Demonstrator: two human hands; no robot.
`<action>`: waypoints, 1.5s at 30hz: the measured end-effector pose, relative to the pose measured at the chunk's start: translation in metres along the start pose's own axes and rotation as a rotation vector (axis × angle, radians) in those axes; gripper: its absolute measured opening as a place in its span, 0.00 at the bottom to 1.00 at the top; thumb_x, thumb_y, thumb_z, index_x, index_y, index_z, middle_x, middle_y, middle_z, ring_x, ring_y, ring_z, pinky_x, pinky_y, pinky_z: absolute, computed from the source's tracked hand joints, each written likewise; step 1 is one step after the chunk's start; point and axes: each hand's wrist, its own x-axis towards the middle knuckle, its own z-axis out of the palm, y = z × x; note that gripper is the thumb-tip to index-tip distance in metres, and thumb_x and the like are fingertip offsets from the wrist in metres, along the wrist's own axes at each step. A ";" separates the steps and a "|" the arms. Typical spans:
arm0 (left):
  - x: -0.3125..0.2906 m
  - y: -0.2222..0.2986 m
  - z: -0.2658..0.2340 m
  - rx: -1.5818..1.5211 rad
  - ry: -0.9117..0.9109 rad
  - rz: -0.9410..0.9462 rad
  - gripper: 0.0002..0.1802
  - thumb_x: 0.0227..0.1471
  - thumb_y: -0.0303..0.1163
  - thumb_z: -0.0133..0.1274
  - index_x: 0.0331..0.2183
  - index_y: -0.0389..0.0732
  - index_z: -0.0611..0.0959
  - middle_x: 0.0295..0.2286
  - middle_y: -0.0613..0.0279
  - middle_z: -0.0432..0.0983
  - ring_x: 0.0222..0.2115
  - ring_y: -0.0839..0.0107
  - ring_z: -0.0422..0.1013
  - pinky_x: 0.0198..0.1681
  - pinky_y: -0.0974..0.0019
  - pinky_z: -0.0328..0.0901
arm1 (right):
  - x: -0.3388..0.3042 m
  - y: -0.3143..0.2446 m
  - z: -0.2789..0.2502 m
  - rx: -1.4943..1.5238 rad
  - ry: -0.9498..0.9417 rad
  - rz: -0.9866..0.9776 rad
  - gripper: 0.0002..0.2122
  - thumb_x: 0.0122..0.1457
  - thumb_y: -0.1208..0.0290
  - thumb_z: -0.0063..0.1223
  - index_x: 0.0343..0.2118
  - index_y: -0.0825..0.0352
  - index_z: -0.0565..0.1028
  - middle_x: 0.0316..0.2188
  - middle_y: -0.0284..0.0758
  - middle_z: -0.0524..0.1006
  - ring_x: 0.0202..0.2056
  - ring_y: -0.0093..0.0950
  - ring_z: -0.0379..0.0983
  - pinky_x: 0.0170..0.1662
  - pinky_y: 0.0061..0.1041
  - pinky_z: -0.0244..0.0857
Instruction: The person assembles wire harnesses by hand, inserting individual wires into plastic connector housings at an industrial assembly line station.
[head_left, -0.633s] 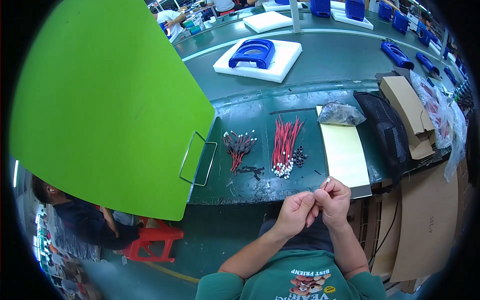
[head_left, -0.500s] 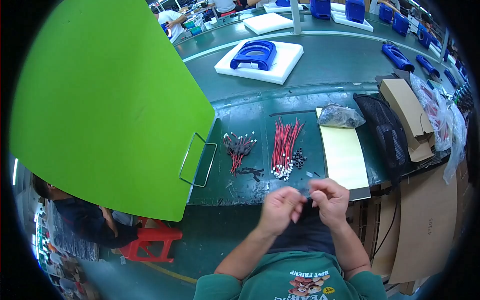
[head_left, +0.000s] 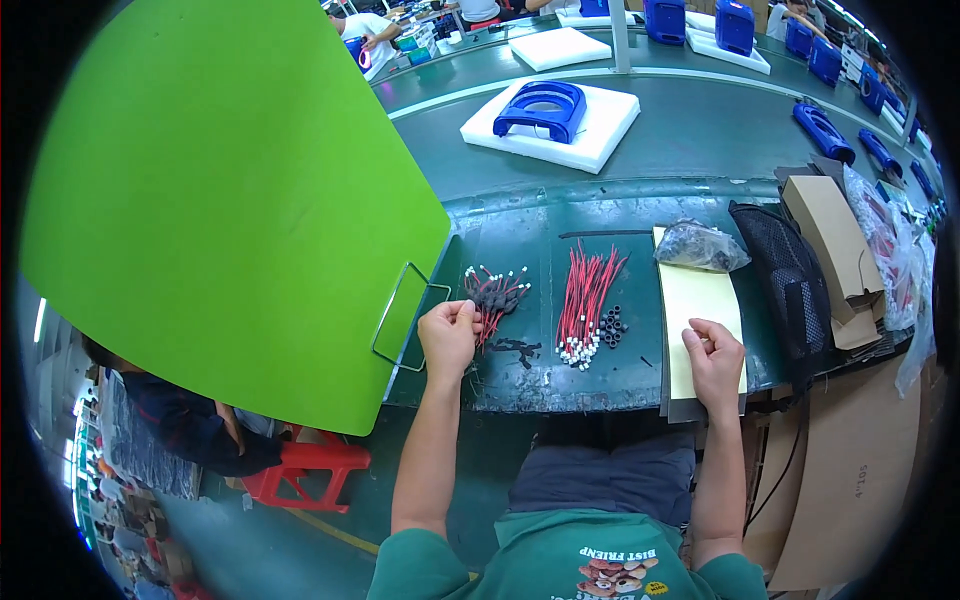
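My left hand [head_left: 448,338] is at the left side of a bundle of short red wires with black sleeves and white connectors [head_left: 496,294]. Its thumb and fingers are pinched together; what lies between them is too small to make out. Over the yellow sheet [head_left: 706,290] my right hand [head_left: 716,364] hovers or rests with curled fingers, and anything inside them is hidden. Between the hands lies a bunch of longer red wires with white connectors [head_left: 588,310]. Small black rings or tube pieces [head_left: 613,326] are heaped beside it.
A green board [head_left: 230,210] with a metal handle [head_left: 378,325] stands at the left. A clear bag [head_left: 702,246], a black mesh bag [head_left: 785,280] and a cardboard box [head_left: 832,245] are at the right. Beyond, a blue plastic housing [head_left: 545,110] sits on white foam [head_left: 612,118].
My hands were together at the table's front edge and have parted. The left moved left and forward to the sleeved bundle, the right moved right over the yellow sheet. The view shifted slightly.
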 end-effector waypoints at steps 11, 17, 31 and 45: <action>-0.005 0.005 -0.003 0.589 0.012 0.248 0.10 0.40 0.34 0.54 0.22 0.37 0.81 0.19 0.56 0.74 0.21 0.61 0.71 0.25 0.63 0.64 | 0.001 0.011 -0.006 0.005 -0.062 0.082 0.10 0.47 0.72 0.56 0.16 0.72 0.69 0.12 0.31 0.67 0.16 0.17 0.60 0.21 0.18 0.55; -0.001 -0.008 -0.005 0.507 -0.030 0.269 0.09 0.40 0.32 0.54 0.21 0.35 0.79 0.18 0.56 0.74 0.20 0.66 0.72 0.24 0.65 0.64 | 0.000 0.003 -0.003 0.067 0.000 0.095 0.11 0.47 0.72 0.56 0.15 0.72 0.69 0.11 0.31 0.66 0.15 0.17 0.60 0.20 0.19 0.55; 0.012 0.012 0.012 0.530 0.055 0.212 0.20 0.40 0.42 0.58 0.31 0.36 0.78 0.24 0.54 0.74 0.26 0.63 0.71 0.30 0.64 0.65 | -0.001 0.005 -0.002 0.050 0.010 0.060 0.10 0.47 0.72 0.55 0.17 0.72 0.71 0.13 0.33 0.69 0.15 0.18 0.62 0.21 0.19 0.56; -0.021 0.033 0.018 0.427 -0.150 0.597 0.14 0.36 0.27 0.58 0.31 0.38 0.78 0.28 0.56 0.73 0.29 0.63 0.70 0.33 0.65 0.64 | 0.000 0.003 -0.001 0.039 0.037 0.028 0.09 0.46 0.72 0.56 0.17 0.72 0.71 0.13 0.33 0.69 0.15 0.19 0.63 0.21 0.19 0.57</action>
